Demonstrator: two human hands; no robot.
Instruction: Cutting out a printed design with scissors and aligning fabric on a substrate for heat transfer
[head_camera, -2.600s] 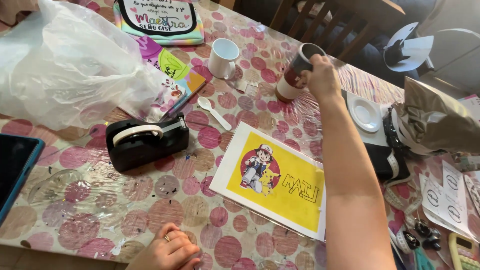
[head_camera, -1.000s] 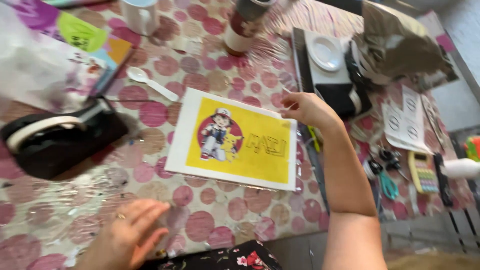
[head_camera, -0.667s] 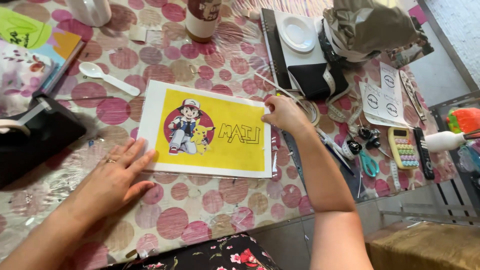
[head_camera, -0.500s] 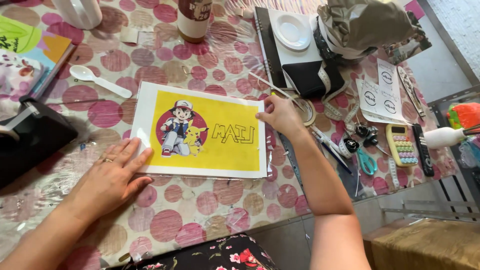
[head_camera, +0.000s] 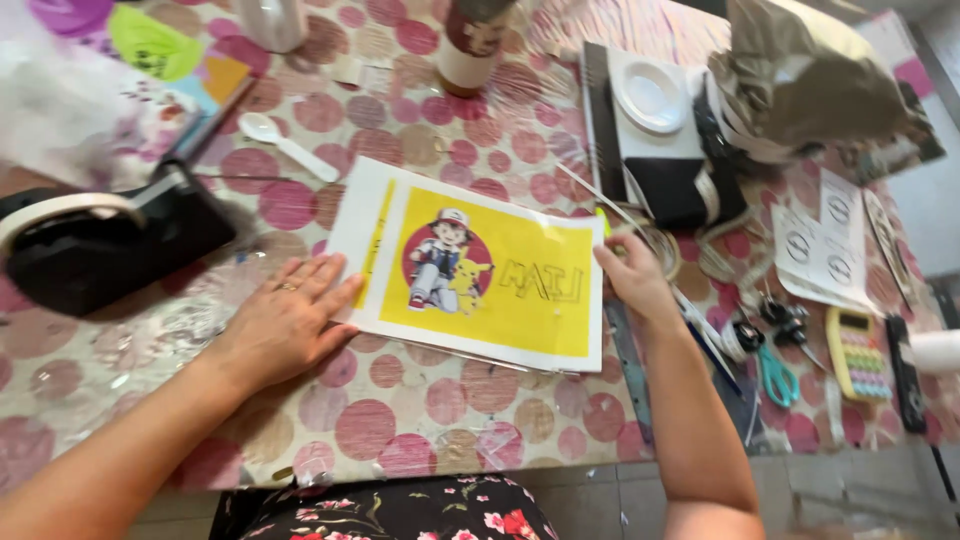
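A white sheet with a yellow printed panel and a cartoon figure (head_camera: 480, 280) lies on the pink-dotted tablecloth (head_camera: 400, 430). My left hand (head_camera: 290, 320) rests flat on the cloth, fingertips touching the sheet's left edge. My right hand (head_camera: 632, 278) pinches the sheet's right edge and lifts it slightly. A thin clear sheet seems to lie under the paper.
A black tape dispenser (head_camera: 100, 245) sits at the left, a white plastic spoon (head_camera: 285, 145) above the sheet. A dark bottle (head_camera: 470, 50), a white plate (head_camera: 650, 95) on a black-and-white box, scissors (head_camera: 775, 370), a pastel calculator (head_camera: 860, 355) and printed sheets (head_camera: 825, 245) crowd the right.
My right hand left the bottle at the back and came down to the sheet's right edge. My left hand moved up to the sheet's left edge. The view shifted closer.
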